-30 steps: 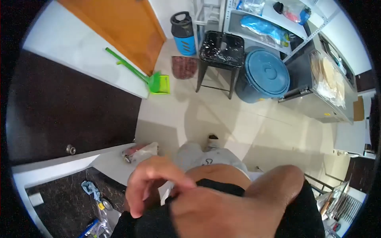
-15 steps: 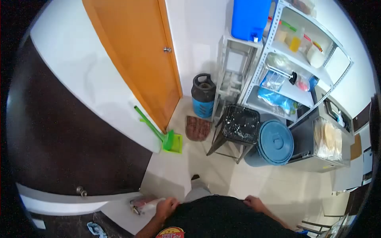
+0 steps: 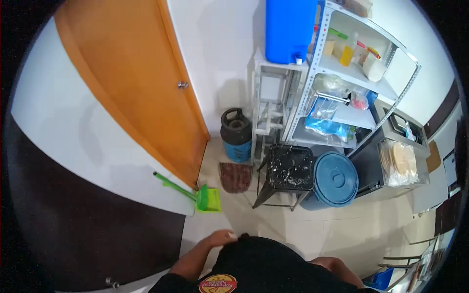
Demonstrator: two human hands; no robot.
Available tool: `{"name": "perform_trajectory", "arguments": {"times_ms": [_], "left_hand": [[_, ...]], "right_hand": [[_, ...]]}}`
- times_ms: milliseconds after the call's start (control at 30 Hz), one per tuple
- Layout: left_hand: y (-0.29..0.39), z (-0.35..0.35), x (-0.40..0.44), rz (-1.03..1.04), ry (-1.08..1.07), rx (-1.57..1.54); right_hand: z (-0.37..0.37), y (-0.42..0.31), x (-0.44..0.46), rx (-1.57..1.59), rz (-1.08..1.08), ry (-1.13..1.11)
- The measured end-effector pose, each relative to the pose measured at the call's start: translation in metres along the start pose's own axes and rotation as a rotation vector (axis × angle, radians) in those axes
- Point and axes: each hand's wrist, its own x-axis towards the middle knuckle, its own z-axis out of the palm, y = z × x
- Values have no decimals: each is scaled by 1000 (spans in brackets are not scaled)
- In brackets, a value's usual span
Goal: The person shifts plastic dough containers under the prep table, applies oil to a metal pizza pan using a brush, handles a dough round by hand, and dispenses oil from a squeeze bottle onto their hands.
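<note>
My left hand (image 3: 222, 238) is in front of my belly, at the left edge of my black shirt (image 3: 266, 263). Its fingers are curled closed, and a small pale spot shows at their tips; what they hold, if anything, I cannot make out. On the other side, my right hand (image 3: 328, 262) is at the shirt's right edge, its fingers hidden behind the cloth. A round printed badge (image 3: 218, 283) is on the shirt.
Ahead stand a black stool (image 3: 290, 168), a lidded blue-grey bin (image 3: 336, 179), a gas cylinder (image 3: 237, 136) and a metal shelf rack (image 3: 351, 73). A green dustpan (image 3: 209, 200) leans near the orange door (image 3: 132, 73). A brown mat (image 3: 235, 177) lies on the floor.
The view has shifted, so the room's things sit lower and farther left. My left hand has moved up and right along the shirt's front; my right hand's fingers have slipped out of sight.
</note>
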Motion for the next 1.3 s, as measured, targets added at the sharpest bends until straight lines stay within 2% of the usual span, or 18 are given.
{"name": "perform_trajectory", "arguments": {"times_ms": [67, 133, 233, 267, 333, 367, 400, 467, 533, 633, 800, 900, 933, 1033, 1067, 1200, 1267, 1300], "left_hand": [[-22, 20, -7, 303, 47, 423], [-28, 29, -14, 4, -110, 149], [-48, 26, -38, 270, 21, 101], [-55, 17, -26, 269, 5, 105], [-64, 6, 14, 419, 190, 655], [-44, 3, 31, 255, 229, 713], [-6, 0, 55, 89, 279, 765], [75, 24, 69, 140, 184, 760], [109, 67, 93, 143, -132, 594], [124, 69, 92, 222, -114, 563], [113, 66, 94, 272, -190, 180], [123, 73, 106, 108, -204, 51], [122, 80, 110, 102, -189, 44], [122, 98, 134, 190, -228, -224], [127, 102, 134, 192, -217, -231], [145, 111, 113, 298, -105, -141], [172, 115, 79, 120, -166, -479], [179, 115, 73, 34, -198, -645]], "right_hand": [[-58, -100, -10, 333, -289, 176], [-104, -161, -18, 494, -427, 273], [-90, -173, -27, 724, 270, 448], [-86, -180, -24, 736, 281, 450], [-81, -192, -19, 659, 597, 533], [-83, -188, -17, 609, 743, 577], [-91, -175, -16, 603, 736, 585], [-98, -152, -20, 626, 475, 688], [-76, -126, -27, 657, 346, 729], [-42, -37, -31, 1768, 337, 669], [-145, -81, -61, 1063, 57, 999], [-228, -85, -96, 1703, 549, 681], [-228, -77, -95, 1696, 539, 667], [-215, -41, -89, 886, 147, 430], [-212, -26, -87, 877, 141, 423], [-195, 7, -87, 616, 446, 790], [-175, -10, -116, 540, 846, 874], [-161, 1, -110, 534, 839, 877]]}}
